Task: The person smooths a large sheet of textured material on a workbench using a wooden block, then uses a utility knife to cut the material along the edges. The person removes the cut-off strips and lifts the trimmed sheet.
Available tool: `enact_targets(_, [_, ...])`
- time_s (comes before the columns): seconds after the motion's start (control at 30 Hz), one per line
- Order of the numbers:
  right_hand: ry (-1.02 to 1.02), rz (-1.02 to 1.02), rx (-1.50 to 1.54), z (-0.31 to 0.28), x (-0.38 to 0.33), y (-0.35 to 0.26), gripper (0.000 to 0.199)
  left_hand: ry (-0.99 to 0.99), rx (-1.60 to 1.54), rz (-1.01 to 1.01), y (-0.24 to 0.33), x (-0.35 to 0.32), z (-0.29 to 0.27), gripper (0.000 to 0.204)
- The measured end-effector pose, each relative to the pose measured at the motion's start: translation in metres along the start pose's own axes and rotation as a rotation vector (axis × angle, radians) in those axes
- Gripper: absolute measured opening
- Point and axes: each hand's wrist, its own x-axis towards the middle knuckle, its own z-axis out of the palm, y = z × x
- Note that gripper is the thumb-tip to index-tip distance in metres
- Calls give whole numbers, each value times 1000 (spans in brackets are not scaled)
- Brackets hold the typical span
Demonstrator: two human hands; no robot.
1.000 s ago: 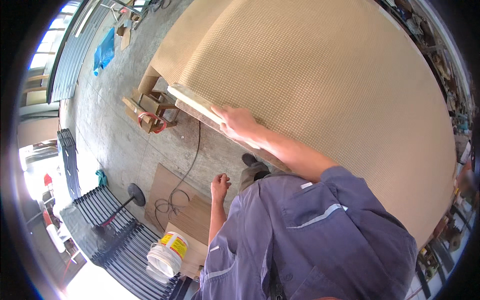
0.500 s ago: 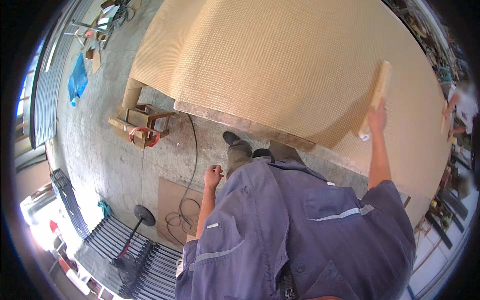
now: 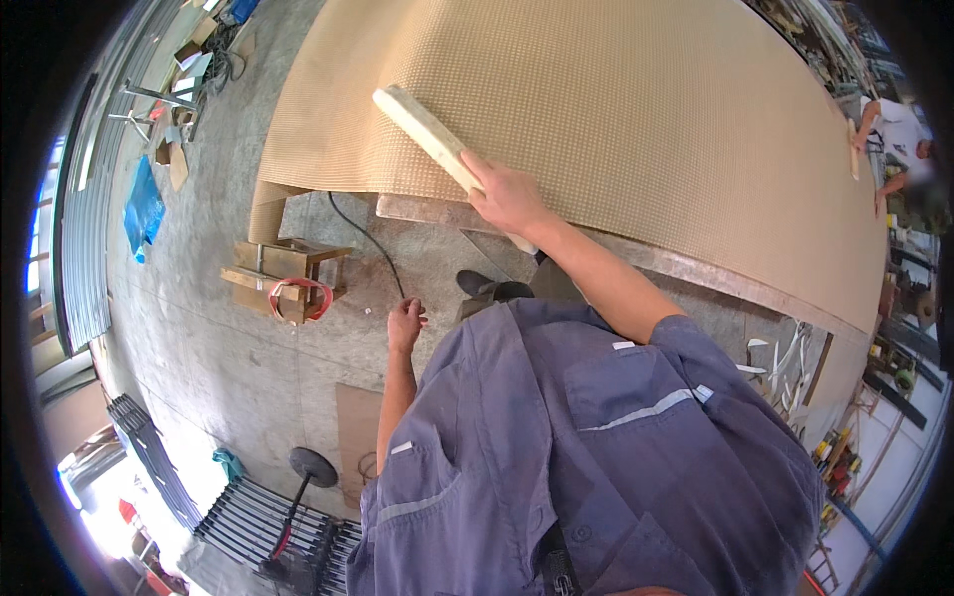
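A concrete workshop floor (image 3: 209, 328) spreads below a broad tabletop (image 3: 686, 273) covered by a tan, dimpled sheet (image 3: 636, 109). The right hand (image 3: 509, 196) has its grip clamped around a pale, flat wooden bar (image 3: 427, 129), which lies slantwise on the sheet, its long end reaching up-left beyond the fingers. The left hand (image 3: 404, 324) hangs loosely curled, holding nothing.

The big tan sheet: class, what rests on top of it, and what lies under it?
On the tan sheet a pale wooden bar lies flat, gripped by the right hand. A table edge shows beneath; the rest is covered.
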Motion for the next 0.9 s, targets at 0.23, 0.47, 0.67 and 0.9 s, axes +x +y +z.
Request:
enact_targets(0.23, [364, 661, 162, -93, -109, 113, 65, 109, -207, -169, -78, -35, -66, 35])
enact_targets(0.47, [490, 1111, -145, -143, -243, 320, 78, 32, 120, -306, -155, -93, -85, 38])
enact_targets(0.67, [505, 518, -226, -48, -127, 221, 75, 80, -138, -332, -95, -76, -58, 39])
enact_targets(0.9, [214, 247, 53, 16, 26, 34, 80, 158, -377, -157, -37, -27, -35, 36])
